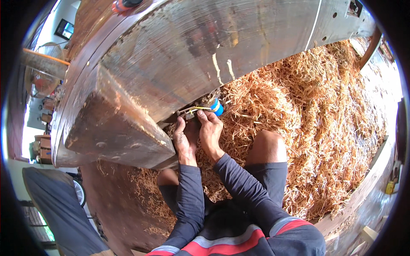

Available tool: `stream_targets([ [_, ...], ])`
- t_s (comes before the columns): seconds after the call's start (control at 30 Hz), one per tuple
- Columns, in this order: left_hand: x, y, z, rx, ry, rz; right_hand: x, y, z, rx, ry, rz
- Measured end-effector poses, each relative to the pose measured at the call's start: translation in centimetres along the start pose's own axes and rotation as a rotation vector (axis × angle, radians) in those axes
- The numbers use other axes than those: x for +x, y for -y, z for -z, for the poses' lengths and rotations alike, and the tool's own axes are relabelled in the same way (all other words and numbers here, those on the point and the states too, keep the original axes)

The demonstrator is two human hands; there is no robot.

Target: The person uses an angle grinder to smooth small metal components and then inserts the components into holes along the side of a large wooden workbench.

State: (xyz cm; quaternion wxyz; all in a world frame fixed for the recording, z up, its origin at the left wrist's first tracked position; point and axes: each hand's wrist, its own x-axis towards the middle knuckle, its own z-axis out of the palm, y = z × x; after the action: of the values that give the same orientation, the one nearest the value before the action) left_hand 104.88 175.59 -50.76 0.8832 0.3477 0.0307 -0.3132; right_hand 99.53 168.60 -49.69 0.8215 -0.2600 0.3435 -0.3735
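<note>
Both of my hands are close together under the lower edge of a large worn grey panel (179, 55). Thin yellow-green wires (197, 109) run across just above my fingertips. My right hand (210, 132) is closed, thumb and fingers pinching at the wires. Beside it, my left hand (185, 143) is closed too, its thumb raised near the wires' left end; what lies between its fingers is hidden. A bright blue round piece (217, 107) sits at the wires' right end, next to my right fingertips. Dark parts behind the wires are too shadowed to make out.
Curled wood shavings (329, 119) heap up to the right and around my knees. A thick wedge-shaped block (115, 123) juts out at the left. An orange-and-black object (124, 5) rests on top. A dark trouser-like shape (60, 209) stands lower left, by a wheel (79, 193).
</note>
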Motion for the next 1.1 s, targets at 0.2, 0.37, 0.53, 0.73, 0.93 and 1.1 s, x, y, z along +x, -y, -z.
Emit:
stream_targets([
  [0.2, -0.2, -0.2, -1.3, 0.049, -0.124, 0.011, -0.2, -0.6, -0.3, 0.037, -0.042, 0.083],
  [0.37, 0.2, -0.3, -0.6, -0.018, -0.172, -0.017, -0.5, -0.6, -0.2, -0.041, -0.052, 0.078],
  [0.53, 0.9, -0.6, 0.0, -0.022, -0.201, -0.021, 0.2, -0.2, -0.7, -0.042, -0.063, 0.045],
  [0.73, 1.4, -0.4, -0.9, 0.051, -0.138, -0.051, 0.4, -1.3, -1.7, -0.08, -0.111, 0.142],
  [0.93, 1.1, -0.7, -0.6, 0.113, -0.131, -0.037, 0.1, -1.8, -1.2, -0.237, -0.058, 0.169],
  [1.1, 0.5, 0.0, -1.1, 0.13, -0.168, -0.068, 0.7, -0.7, -1.3, -0.31, -0.081, 0.171],
])
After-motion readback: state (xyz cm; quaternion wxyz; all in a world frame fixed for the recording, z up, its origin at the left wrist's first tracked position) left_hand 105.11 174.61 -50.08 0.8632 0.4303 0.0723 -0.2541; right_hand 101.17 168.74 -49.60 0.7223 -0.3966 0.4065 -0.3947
